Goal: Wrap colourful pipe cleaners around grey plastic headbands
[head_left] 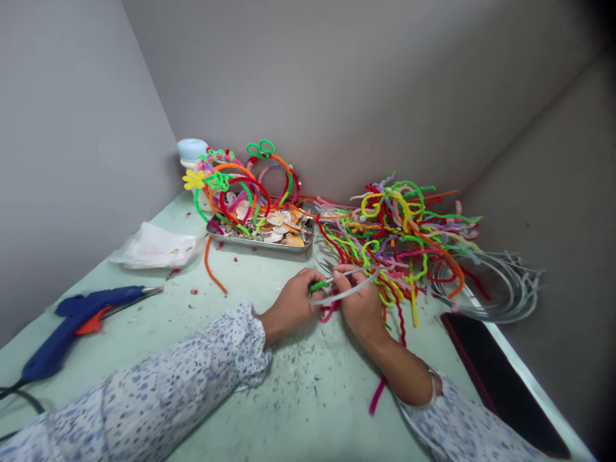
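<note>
A thin, pale headband [347, 293] curves between my two hands over the middle of the table. My left hand [294, 301] is closed on one end, where a short piece of green pipe cleaner [318, 286] sits. The fingers of my right hand [360, 301] pinch the band close by, and the fingertips partly hide what they grip. Below and between the hands shows a magenta pipe cleaner loop [329, 312]. Another magenta end [378, 396] sticks out beneath my right wrist.
A blue glue gun [81, 324] lies at left, near a plastic bag [156, 247]. Decorated headbands [240, 183] rest on a metal tray [260, 242]. Right of it are piled pipe cleaners [399, 224], bare headbands [510, 289] and a dark phone-like slab [500, 385]. Grey walls enclose the table.
</note>
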{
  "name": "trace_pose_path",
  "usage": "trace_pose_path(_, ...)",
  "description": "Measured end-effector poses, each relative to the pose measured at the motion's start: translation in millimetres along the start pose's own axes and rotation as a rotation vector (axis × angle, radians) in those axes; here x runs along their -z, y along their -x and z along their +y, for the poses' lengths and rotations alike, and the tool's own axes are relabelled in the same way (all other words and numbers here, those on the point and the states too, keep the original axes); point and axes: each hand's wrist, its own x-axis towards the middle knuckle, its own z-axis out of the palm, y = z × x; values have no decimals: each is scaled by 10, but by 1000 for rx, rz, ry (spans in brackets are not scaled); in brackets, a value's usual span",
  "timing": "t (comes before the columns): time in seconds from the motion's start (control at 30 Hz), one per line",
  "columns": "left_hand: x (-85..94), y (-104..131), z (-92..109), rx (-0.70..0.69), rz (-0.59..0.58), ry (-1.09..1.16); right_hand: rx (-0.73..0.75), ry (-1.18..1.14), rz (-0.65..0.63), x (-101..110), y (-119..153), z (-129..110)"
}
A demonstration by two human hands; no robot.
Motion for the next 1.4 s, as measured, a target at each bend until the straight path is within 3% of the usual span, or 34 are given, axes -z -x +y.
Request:
trace_pose_path(0.33,-33,26,-30,-58,73,-179,-35,10,-41,-9,3,14)
trace_pose_path(0.77,-29,36,-25,-52,120,-122,-29,-16,-38,-19,0,-7)
trace_pose_path(1.1,-16,22,-117,30,87,144,-10,-30,-55,-32,12,-5)
trace_pose_path(1.4,21,2,1,159,32,474,108,-77,-42,-53,42,-2)
